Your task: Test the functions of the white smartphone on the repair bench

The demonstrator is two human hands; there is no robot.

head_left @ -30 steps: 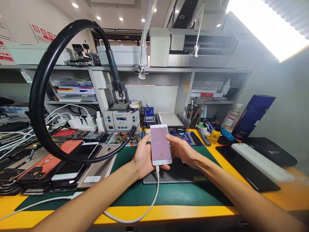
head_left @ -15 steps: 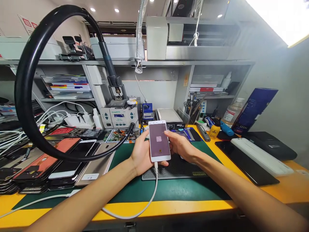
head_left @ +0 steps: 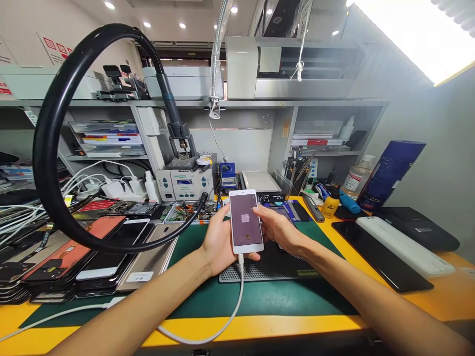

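A white smartphone (head_left: 246, 230) is held upright over the bench, its screen lit a dim purple with a pale square near the middle. My left hand (head_left: 218, 237) cradles it from the left and underneath, fingertips showing past its lower right corner. From the right, my right hand (head_left: 280, 227) grips the phone's edge, with the thumb at the upper right of the screen and the other fingers partly hidden behind. A white charging cable (head_left: 242, 291) is plugged into the bottom of the phone and loops down over the bench's front edge.
Stacked phones (head_left: 111, 247) lie on the left beneath a thick black hose (head_left: 48, 198) from a hot-air station (head_left: 187, 184). A perforated black mat (head_left: 274, 269) rests on the green mat (head_left: 289, 299). At right are a black tablet-like panel (head_left: 382, 254) and bottles (head_left: 329, 203).
The whole view has shifted slightly downward in the frame, as if the head tilted up. Both hands keep their hold on the phone, and its screen looks the same.
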